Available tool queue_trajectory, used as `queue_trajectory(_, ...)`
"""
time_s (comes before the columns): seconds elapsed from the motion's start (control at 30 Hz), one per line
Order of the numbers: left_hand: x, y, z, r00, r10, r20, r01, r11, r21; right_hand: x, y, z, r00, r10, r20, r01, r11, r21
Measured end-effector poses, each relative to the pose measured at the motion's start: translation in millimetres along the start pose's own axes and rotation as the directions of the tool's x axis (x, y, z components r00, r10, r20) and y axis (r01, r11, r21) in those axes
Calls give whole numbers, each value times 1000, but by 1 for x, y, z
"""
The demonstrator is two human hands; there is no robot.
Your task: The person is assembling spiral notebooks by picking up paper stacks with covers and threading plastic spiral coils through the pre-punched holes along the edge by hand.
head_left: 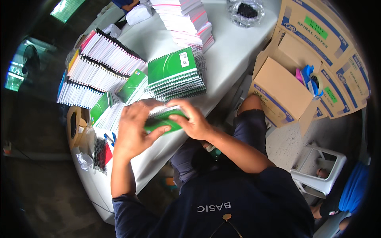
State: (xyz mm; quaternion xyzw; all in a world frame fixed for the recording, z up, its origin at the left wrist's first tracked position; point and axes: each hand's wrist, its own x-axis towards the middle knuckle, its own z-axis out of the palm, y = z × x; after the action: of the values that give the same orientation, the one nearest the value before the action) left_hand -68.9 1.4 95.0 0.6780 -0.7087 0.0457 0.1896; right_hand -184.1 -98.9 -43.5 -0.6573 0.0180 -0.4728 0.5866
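Between my two hands is a green spiral notebook [158, 123], tilted above the table's near edge and a little blurred. My left hand [137, 125] grips its left side, thumb across the green cover. On the other side my right hand [191, 121] closes over the notebook, with its thumb on the cover and fingers along the upper edge. Just beyond stands a neat stack of green spiral notebooks [171, 67] with dark wire bindings. Left of it lie loose green-covered notebooks [133, 85], partly hidden by my left hand.
Rows of bound notebooks [99, 67] line the table's left side. A tall paper stack [182, 20] stands at the back. Black binding coils [99, 152] and crumpled plastic [84, 161] lie near the left edge. To the right are an open carton [283, 89], stacked cartons [317, 31] and a white stool [323, 168].
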Motion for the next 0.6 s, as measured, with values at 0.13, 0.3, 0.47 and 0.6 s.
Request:
queue_trajectory(0.13, 16, -25, -17, 945, -28, -325, 37, 999, 21, 65, -45, -29, 923, -384, 6, 383, 921, -72)
queue_trajectory(0.3, 45, -61, 54, 907, -34, -421, 29, 999, -19, 104, -20, -85, 985, -56, 165, 109, 937, -333)
queue_trajectory(0.47, 33, -67, 104, 606, -450, -656, 92, 859, -503, 74, 15, -71, 963, -190, -193, 117, 935, -335)
queue_trajectory(0.6, 50, -67, 125, 402, -755, -517, 64, 587, -807, 63, 35, -37, 897, -256, -360, 74, 891, -449)
